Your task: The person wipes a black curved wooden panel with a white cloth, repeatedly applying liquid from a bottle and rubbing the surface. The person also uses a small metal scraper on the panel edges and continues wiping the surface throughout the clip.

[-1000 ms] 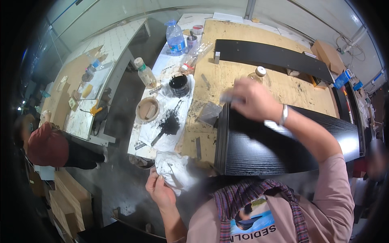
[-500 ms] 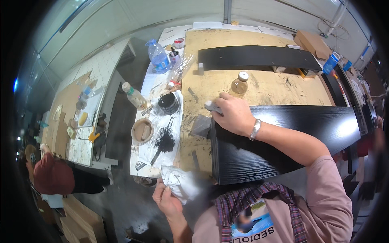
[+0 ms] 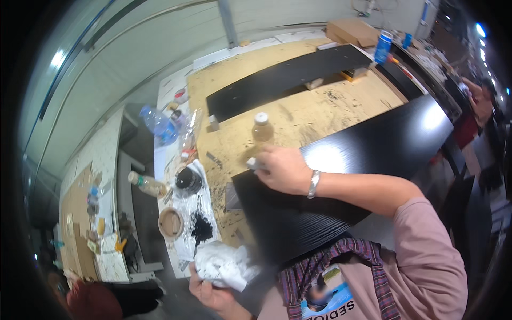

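My left hand (image 3: 213, 296) grips a crumpled white cloth (image 3: 226, 265) with dark smudges, beside the table's near left corner. My right hand (image 3: 285, 169) is closed round a small whitish pad or folded wad (image 3: 253, 163), whose exact kind I cannot make out. That hand is over the far left corner of a glossy black wood-grain panel (image 3: 373, 154). Just beyond it stands a bottle (image 3: 262, 132) with a white cap and yellowish liquid. Left of the panel, a black-stained pot (image 3: 188, 181) and black smears (image 3: 201, 226) lie on white paper (image 3: 184, 213).
A round tan tub (image 3: 171, 223) and a tilted bottle (image 3: 146, 184) are at the table's left edge. Farther back are a big clear bottle (image 3: 159, 125) and a long black board (image 3: 282, 80) raised on small blocks. A person (image 3: 96, 304) is at lower left, another (image 3: 477, 104) at far right.
The whole view has turned, so the table now appears tilted. My right hand remains near the panel's corner with the whitish thing. My left hand still holds the cloth.
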